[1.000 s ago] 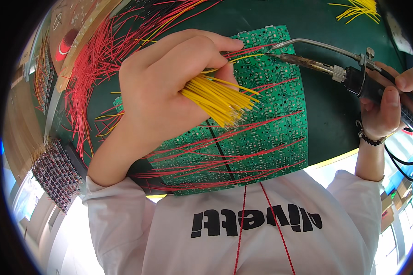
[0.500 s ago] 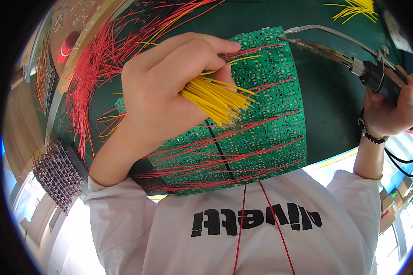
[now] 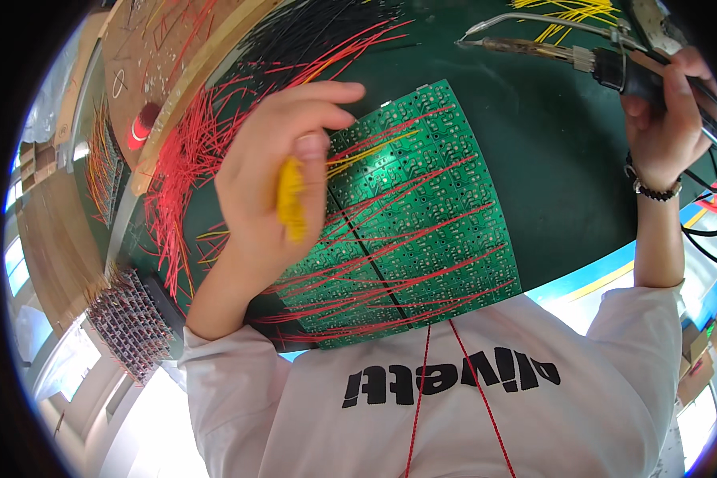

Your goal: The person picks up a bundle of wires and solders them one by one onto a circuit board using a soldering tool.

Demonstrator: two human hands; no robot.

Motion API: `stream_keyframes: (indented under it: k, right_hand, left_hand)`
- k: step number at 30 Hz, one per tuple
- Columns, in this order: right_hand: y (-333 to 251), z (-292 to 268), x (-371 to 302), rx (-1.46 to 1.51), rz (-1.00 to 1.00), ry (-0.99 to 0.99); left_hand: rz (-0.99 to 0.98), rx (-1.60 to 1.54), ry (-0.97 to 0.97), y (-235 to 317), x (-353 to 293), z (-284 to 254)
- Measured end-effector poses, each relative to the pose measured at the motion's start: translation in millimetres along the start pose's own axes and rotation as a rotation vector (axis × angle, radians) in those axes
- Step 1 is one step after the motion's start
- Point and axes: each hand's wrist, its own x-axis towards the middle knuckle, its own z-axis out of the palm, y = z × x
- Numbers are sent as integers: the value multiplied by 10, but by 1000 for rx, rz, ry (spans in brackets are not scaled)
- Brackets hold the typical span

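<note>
My left hand (image 3: 267, 171) is closed round a bundle of thin yellow wires (image 3: 292, 199), its index finger stretched out. It hovers over the left part of a green circuit board panel (image 3: 446, 191). Rows of red wires (image 3: 422, 227) lie across that panel, with a couple of yellow wires (image 3: 378, 151) near its far end. Off to the right, my right hand (image 3: 671, 119) grips a soldering iron (image 3: 613, 72) by its black handle. A curved metal tube (image 3: 526, 17) is clamped along the iron. Both tips point left, beyond the panel's far edge and apart from it.
Loose red wires (image 3: 187, 179) heap up at the left beside a wooden strip (image 3: 203, 84), with black wires (image 3: 315, 40) behind. More yellow wires (image 3: 585, 12) lie at the far right on the green mat (image 3: 558, 159). A block of packed small parts (image 3: 131, 327) stands at lower left; black cables hang at right.
My left hand has drawn back leftward from the panel, and the wire bundle has turned in it. The iron's tip has left the panel's far corner. The whole view has shifted a little.
</note>
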Motion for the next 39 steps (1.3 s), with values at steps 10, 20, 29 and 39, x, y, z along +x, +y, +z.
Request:
stream_keyframes:
  k: [10, 20, 29, 39]
  right_hand:
    - [150, -219, -72, 29, 197, 70]
    - [171, -281, -79, 35, 188, 104]
    - [58, -139, -95, -11, 179, 79]
    - [-97, 13, -199, 30, 107, -32]
  left_hand:
    - [-41, -815, 406, 183, 196, -417]
    - [-173, -864, 379, 25, 80, -687]
    - [-21, -464, 221, 234, 237, -505]
    - [54, 51, -146, 156, 185, 114]
